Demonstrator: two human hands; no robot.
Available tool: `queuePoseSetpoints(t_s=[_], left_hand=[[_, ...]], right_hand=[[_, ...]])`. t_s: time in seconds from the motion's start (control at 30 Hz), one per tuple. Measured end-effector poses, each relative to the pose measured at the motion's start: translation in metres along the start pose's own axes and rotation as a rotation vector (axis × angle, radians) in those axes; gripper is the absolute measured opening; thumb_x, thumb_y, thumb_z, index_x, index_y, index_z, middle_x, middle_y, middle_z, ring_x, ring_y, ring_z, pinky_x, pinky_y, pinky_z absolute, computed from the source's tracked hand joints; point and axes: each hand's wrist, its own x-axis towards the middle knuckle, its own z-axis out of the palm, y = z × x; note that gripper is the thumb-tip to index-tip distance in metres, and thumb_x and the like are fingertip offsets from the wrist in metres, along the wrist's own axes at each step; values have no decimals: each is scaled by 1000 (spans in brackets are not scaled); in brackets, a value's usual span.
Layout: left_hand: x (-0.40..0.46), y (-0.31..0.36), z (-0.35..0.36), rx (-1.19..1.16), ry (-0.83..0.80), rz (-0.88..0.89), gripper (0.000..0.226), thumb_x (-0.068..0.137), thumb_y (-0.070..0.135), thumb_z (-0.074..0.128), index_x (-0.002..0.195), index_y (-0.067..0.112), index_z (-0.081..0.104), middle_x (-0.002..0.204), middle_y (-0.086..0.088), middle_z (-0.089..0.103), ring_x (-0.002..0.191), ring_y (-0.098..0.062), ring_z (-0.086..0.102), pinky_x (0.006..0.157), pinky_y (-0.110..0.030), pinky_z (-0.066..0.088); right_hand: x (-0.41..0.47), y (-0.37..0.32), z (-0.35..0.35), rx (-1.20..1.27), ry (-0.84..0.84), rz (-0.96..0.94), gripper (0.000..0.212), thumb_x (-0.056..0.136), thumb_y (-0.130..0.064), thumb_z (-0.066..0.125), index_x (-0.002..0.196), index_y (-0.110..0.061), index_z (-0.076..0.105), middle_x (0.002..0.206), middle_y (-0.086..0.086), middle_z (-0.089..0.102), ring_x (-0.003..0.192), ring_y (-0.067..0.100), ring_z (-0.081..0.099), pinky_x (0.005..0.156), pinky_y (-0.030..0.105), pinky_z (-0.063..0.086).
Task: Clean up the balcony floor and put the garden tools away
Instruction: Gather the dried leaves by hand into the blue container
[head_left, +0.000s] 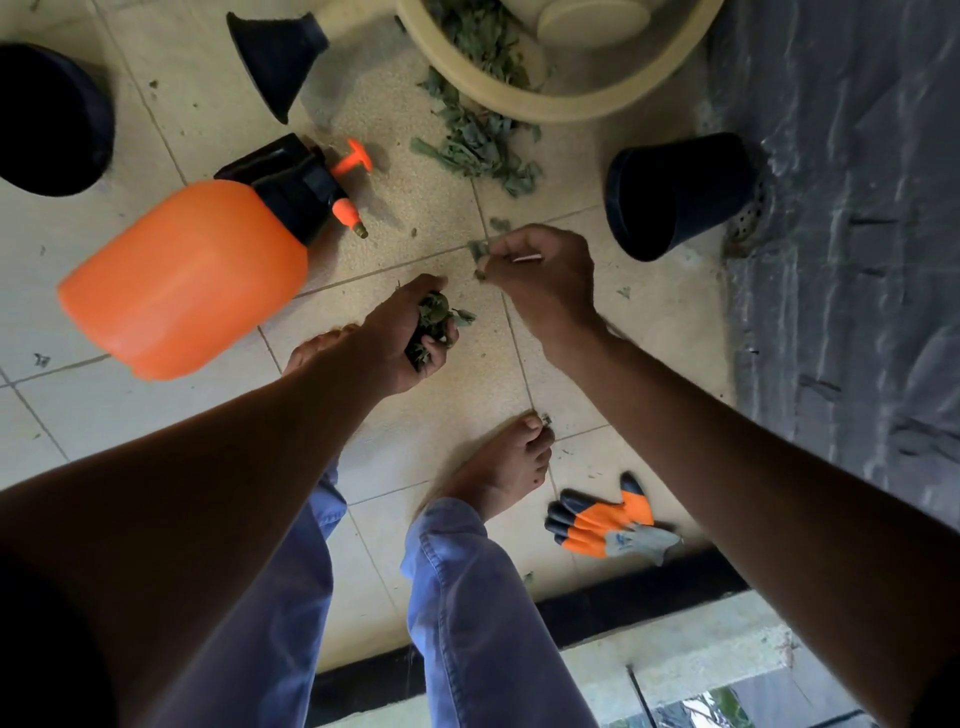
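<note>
Bare forearms reach down over blue trouser legs and bare feet toward the tiled floor, and the cleanup looks to be in its early-to-middle stretch. Of the two hands, the left hand is curled round a clump of dry, crumpled green leaves, while the right hand pinches another small leaf scrap at its fingertips, just beside the left. Much remains, by my judgement: a ragged heap of leaf litter lies near the far edge of the floor against a smooth beige plastic basin, which already holds some leaves, and tiny flecks dot the speckled, matte tiles. None of the tools seems put away. A glossy orange sprayer with a black pump head lies on its side toward the left edge; tapered black plastic pots lie tipped near the right, beside a dark, wrinkled sheet; orange, black and grey rubber-coated gloves lie flat by the near threshold.
</note>
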Motion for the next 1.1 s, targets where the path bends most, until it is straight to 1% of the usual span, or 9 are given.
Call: queuePoseSetpoints(t_s=[0.07,0.17,0.27,0.4,0.53,0.67,0.77,0.87,1.1], left_hand=[[-7,-2,7,-13,-61,-20,25,97,36,58,77,21,60,70,4,57,55,-5,57,37,-11,35],[-15,-7,23,27,-141,-13,44,97,30,48,64,17,73,64,7,60,54,-2,51,45,-10,37],[-20,-11,37,39,-137,17,40,97,28,51,64,14,68,62,1,64,55,-9,61,48,-17,47],[-17,-10,44,46,-57,19,31,95,40,59,77,16,65,69,0,65,62,-13,65,55,-22,52],[-12,-8,54,109,15,46,35,95,43,60,70,18,63,63,1,62,58,-13,62,53,-22,50],[-7,-8,66,134,33,84,51,100,29,54,50,22,61,49,6,52,45,-6,45,45,-17,33],[-3,-8,73,130,-7,34,28,99,30,54,73,21,55,55,6,51,40,-3,44,32,-12,27],[1,-11,75,128,-5,-12,23,96,33,60,78,20,52,63,4,54,42,-5,46,29,-14,27],[1,-18,78,138,-55,-26,32,98,34,61,71,23,48,58,5,50,43,-4,48,29,-14,27]], right_hand=[[-28,-7,1,63,-72,-15,7,81,-10,81,84,-15,77,79,-2,76,78,12,74,74,29,62],[-55,-5,2,-18,-72,-178,10,83,-5,76,91,-11,77,86,-3,74,79,7,71,74,28,61],[-61,6,3,-195,-14,-373,12,82,-4,74,91,-13,76,88,-3,71,81,9,67,73,30,57],[-56,14,1,-434,89,-460,10,85,-13,72,90,-20,77,82,-6,73,88,20,60,76,31,45],[-47,16,-3,-538,58,-536,15,93,-20,61,86,-18,74,72,-5,68,83,23,56,76,40,46],[-44,11,-15,-406,-1,-512,24,94,-16,52,110,-13,69,91,2,73,87,25,65,74,43,53],[-25,6,-35,-509,192,-598,23,90,-13,56,109,-9,68,101,6,71,94,26,63,80,45,51],[12,-4,-65,-830,317,-640,27,88,-18,57,111,-9,67,115,11,66,110,29,58,94,44,48],[87,-21,-117,-1112,213,-401,23,94,-22,49,88,-8,67,93,18,71,91,36,66,87,42,44]])
